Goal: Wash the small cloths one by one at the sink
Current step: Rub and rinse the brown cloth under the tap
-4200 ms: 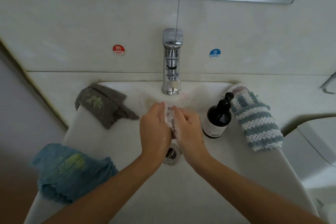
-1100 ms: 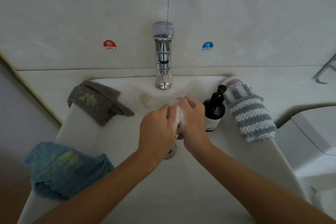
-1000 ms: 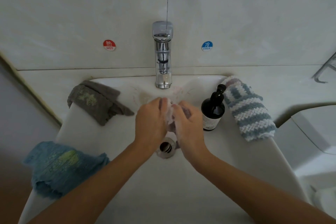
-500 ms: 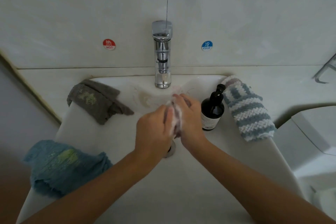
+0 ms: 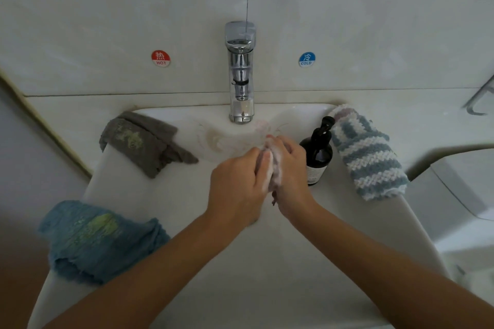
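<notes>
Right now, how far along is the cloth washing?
Nothing shows as finished. In hand: the left hand and right hand rub a small soapy pinkish cloth between them over the white sink. Left: the stained grey cloth and stained blue cloth. The striped knitted cloth shows no stains.

We reach both bare forearms in from the near edge of the sink point(image 5: 187, 189), and they converge toward the middle of the basin. Our left hand point(image 5: 235, 189) shows its back to the camera, fingers curled inward toward the other palm. Our right hand point(image 5: 290, 165) sits just beyond it and slightly nearer the far rim, its fingers point(image 5: 278, 141) bent over the top. Between the two palms we grip a small soapy cloth point(image 5: 272, 171), pressed tight, with only a pale strip and a little tail at the wrists showing. Both wrists are bent inward, and the hands touch along the fingers.
</notes>
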Available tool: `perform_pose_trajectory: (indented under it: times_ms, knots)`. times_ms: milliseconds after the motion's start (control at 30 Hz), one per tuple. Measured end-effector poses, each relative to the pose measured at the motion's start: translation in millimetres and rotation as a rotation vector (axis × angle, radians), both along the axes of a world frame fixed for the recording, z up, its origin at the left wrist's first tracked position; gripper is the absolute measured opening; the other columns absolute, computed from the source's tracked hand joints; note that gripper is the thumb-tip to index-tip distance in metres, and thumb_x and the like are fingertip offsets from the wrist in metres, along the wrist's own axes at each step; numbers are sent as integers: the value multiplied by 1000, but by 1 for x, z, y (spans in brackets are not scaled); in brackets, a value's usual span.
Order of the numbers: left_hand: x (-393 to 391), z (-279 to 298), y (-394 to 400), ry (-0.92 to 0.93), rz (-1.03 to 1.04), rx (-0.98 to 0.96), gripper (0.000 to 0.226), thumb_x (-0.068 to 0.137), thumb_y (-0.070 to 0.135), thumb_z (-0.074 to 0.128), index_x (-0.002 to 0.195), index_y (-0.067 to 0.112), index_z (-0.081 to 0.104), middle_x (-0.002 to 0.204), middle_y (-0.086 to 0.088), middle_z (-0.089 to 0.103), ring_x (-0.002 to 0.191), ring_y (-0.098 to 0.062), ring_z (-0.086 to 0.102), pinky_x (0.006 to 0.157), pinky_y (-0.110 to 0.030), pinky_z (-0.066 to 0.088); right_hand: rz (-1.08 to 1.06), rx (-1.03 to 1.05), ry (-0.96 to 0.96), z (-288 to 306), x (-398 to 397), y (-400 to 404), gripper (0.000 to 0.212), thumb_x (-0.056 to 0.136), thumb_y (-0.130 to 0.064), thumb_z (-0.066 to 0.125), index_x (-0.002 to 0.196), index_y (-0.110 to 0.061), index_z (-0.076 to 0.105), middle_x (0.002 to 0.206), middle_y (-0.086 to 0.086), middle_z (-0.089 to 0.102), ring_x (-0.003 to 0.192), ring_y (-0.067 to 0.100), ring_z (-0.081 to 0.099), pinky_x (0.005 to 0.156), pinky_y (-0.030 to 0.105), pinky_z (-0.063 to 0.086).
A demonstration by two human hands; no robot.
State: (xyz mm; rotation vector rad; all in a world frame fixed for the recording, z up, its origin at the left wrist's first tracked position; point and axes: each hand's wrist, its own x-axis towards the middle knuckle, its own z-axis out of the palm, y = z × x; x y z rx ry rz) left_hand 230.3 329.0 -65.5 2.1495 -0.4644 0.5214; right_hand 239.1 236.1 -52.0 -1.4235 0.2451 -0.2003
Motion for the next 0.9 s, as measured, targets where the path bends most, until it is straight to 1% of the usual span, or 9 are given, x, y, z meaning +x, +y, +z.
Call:
perform_pose_trajectory:
  times_ms: [67, 133, 300, 400, 500, 633, 733, 833, 900]
  knots:
    - [6, 1, 5, -33, -2, 43, 37, 93, 45, 28, 67, 22, 42, 50, 13, 37, 42, -5, 38, 46, -20, 27, 5, -18, -46, 0, -4, 0, 41, 97, -7, 51, 58, -10, 42, 41, -8, 39, 35, 6, 37, 37, 18, 31]
    - [11, 2, 11, -42, 11, 48, 38, 94, 45, 28, 67, 21, 41, 49, 14, 33, 42, -5, 36, 45, -23, 28, 39, -41, -109, 1, -6, 0, 41, 95, 0, 50, 57, -10, 39, 41, -9, 37, 36, 5, 36, 38, 16, 32]
    - [28, -1, 24, 36, 77, 39, 43, 96, 41, 33, 72, 13, 53, 56, -1, 52, 52, -24, 53, 51, -35, 44, 132, -159, -218, -2, -12, 10, 44, 97, -7, 55, 54, -11, 44, 44, -1, 46, 40, 12, 42, 45, 24, 37]
    - [27, -6, 23, 58, 75, 17, 38, 97, 39, 36, 71, 14, 50, 55, 7, 47, 49, -16, 49, 48, -25, 35, 109, -145, -202, -3, -7, 10, 39, 97, -9, 55, 59, -6, 46, 43, 0, 47, 40, 13, 44, 45, 24, 38]
    - [22, -6, 19, 7, 40, 13, 38, 96, 44, 34, 71, 18, 46, 54, 13, 44, 47, -5, 45, 46, -16, 31, 49, -183, -183, -2, -4, 1, 39, 98, -15, 56, 62, -10, 44, 45, -7, 47, 42, 8, 46, 45, 23, 41]
    - [12, -5, 12, -33, -27, -23, 29, 93, 44, 37, 73, 23, 40, 53, 13, 40, 50, -11, 47, 47, -13, 32, -74, -175, -138, -1, 3, -7, 36, 99, -21, 57, 66, -15, 43, 56, -2, 44, 53, 15, 43, 52, 32, 40]
    - [9, -5, 8, -21, -29, -28, 28, 93, 44, 37, 77, 21, 42, 55, 12, 41, 57, -15, 50, 47, -14, 32, -88, -181, -105, -1, 5, -8, 30, 98, -25, 57, 71, -18, 48, 65, 1, 50, 62, 17, 50, 58, 40, 47]
    - [15, -9, 10, 1, 19, -7, 26, 96, 40, 37, 83, 20, 47, 65, 13, 46, 60, -10, 49, 54, -13, 34, -58, -167, -93, 4, 3, -7, 26, 99, -26, 55, 75, -17, 51, 61, -7, 53, 52, 1, 52, 52, 24, 45]
    - [22, -9, 15, -1, 54, -40, 23, 98, 30, 38, 91, 15, 54, 80, 7, 51, 70, -7, 48, 65, -11, 36, -41, -115, -119, 8, 3, -8, 24, 100, -19, 54, 78, -10, 51, 52, -10, 53, 44, -3, 50, 46, 14, 41]
